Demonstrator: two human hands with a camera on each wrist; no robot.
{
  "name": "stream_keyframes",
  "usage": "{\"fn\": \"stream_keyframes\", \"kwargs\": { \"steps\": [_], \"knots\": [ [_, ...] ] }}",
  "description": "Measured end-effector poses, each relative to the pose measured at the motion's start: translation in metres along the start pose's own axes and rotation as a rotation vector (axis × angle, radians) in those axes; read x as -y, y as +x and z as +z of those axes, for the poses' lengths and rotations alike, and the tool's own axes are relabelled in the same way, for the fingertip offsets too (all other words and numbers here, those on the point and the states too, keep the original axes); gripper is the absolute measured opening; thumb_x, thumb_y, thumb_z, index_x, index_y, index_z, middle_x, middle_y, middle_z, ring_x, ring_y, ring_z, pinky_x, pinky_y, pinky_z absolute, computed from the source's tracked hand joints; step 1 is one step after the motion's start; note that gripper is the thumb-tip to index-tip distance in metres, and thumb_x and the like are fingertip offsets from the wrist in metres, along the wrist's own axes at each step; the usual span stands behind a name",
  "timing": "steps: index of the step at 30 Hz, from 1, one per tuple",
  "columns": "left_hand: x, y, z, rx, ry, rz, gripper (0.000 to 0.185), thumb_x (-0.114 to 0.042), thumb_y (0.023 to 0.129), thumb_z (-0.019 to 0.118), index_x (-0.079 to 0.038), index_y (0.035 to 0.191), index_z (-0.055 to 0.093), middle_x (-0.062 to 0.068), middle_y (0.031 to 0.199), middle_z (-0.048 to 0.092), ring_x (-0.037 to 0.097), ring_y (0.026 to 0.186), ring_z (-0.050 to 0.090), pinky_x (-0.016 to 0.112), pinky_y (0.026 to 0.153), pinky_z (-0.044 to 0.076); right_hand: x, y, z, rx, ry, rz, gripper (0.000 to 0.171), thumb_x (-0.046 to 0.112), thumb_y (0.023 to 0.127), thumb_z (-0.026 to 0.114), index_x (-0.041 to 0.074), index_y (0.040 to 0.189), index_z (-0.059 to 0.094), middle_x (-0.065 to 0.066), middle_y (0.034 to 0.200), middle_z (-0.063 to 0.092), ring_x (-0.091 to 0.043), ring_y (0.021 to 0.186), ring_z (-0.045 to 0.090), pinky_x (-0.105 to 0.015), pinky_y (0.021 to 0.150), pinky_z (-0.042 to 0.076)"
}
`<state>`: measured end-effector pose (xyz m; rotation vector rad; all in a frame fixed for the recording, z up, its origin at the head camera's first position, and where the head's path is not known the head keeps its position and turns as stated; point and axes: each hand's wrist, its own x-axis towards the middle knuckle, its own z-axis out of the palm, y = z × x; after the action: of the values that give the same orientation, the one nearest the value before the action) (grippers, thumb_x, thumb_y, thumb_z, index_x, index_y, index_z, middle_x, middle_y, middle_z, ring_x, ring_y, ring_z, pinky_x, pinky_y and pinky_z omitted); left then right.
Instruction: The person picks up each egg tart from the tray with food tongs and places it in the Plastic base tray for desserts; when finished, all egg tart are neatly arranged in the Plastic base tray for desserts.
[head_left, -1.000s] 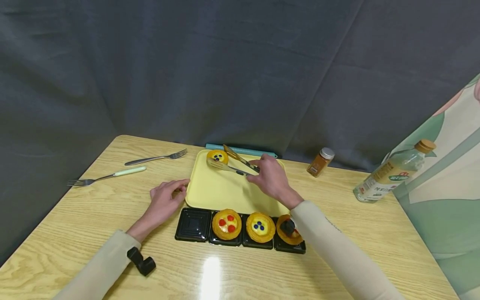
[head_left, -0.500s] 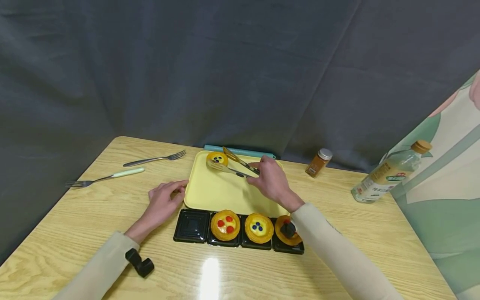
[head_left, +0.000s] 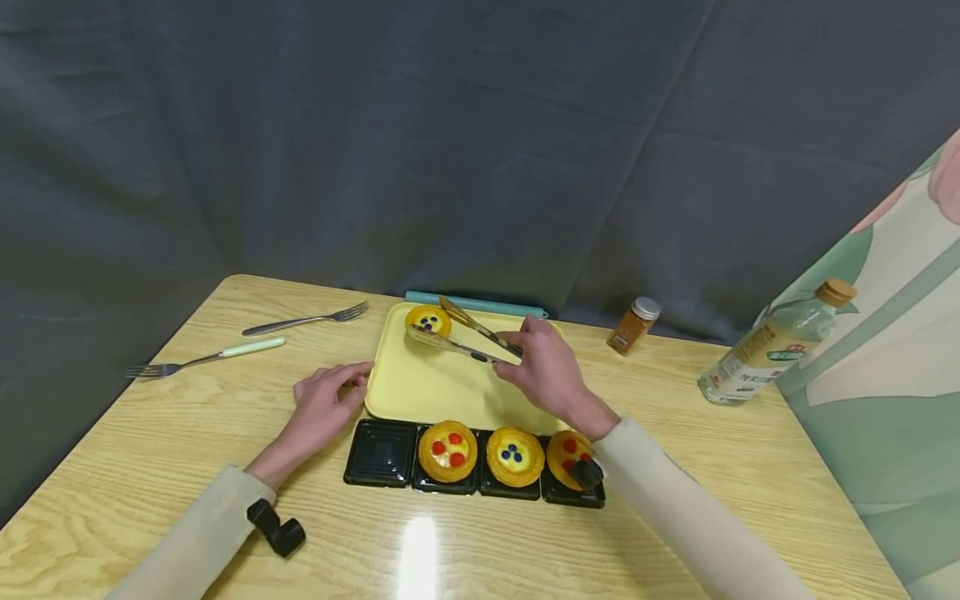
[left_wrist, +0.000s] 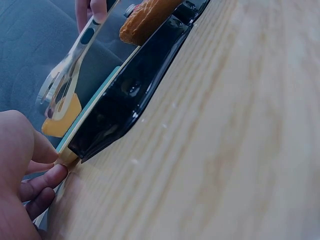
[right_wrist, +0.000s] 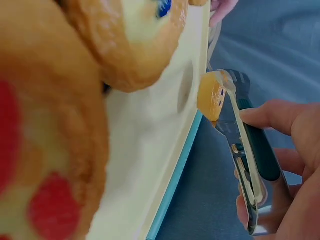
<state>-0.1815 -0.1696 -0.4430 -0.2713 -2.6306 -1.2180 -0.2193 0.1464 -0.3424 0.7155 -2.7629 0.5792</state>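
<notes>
The blueberry tart [head_left: 428, 321] sits at the far left corner of the yellow tray [head_left: 442, 387], between the two blades of the metal tongs [head_left: 468, 337]; whether the blades press its crust or merely flank it cannot be told from the head view; the right wrist view shows the tart [right_wrist: 212, 96] against one blade tip, above the tray rim. The long axis of the tongs runs from the tart at far left back to the grip at near right, so the tart lies up and to the left of the hand, at the full length of the tool. The right hand [head_left: 546, 371] holds the handle end with fingers and thumb curled round both arms of the tongs; it is the nearer hand to the tart by way of the tool. The left hand [head_left: 324, 403] lies on the table [head_left: 180, 433] just left of the tray, fingers loosely bent, fingertips [left_wrist: 47, 177] touching the tray's near left corner; it holds nothing.

Near the tray's front edge stands a row of black plastic cups [head_left: 383, 452]; the leftmost is vacant; the other three hold tarts. Two forks [head_left: 225, 350] lie well to the left; a spice jar [head_left: 634, 326] and a bottle [head_left: 765, 346] stand to the right.
</notes>
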Motion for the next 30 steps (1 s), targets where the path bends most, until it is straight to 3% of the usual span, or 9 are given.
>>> {"fn": "stream_keyframes", "kwargs": {
  "steps": [9, 30],
  "knots": [
    [0.001, 0.0, 0.0, -0.001, -0.008, -0.004, 0.037, -0.007, 0.097, 0.061, 0.0, 0.133, 0.064, 0.008, 0.103, 0.069, 0.033, 0.106, 0.052, 0.056, 0.092, 0.02, 0.005, -0.024, -0.006, -0.036, 0.028, -0.045, 0.042, 0.018, 0.081, 0.084, 0.002, 0.119, 0.075, -0.002, 0.075, 0.038, -0.019, 0.07, 0.036, -0.031, 0.06, 0.03],
    [0.001, 0.0, 0.0, 0.014, 0.003, -0.009, 0.037, -0.008, 0.098, 0.06, -0.001, 0.134, 0.063, 0.008, 0.105, 0.069, 0.032, 0.108, 0.052, 0.054, 0.09, 0.02, 0.023, -0.068, -0.015, 0.004, 0.05, -0.102, 0.046, 0.016, 0.08, 0.086, 0.007, 0.124, 0.074, 0.001, 0.079, 0.038, -0.012, 0.071, 0.035, -0.025, 0.056, 0.03]
  ]
}}
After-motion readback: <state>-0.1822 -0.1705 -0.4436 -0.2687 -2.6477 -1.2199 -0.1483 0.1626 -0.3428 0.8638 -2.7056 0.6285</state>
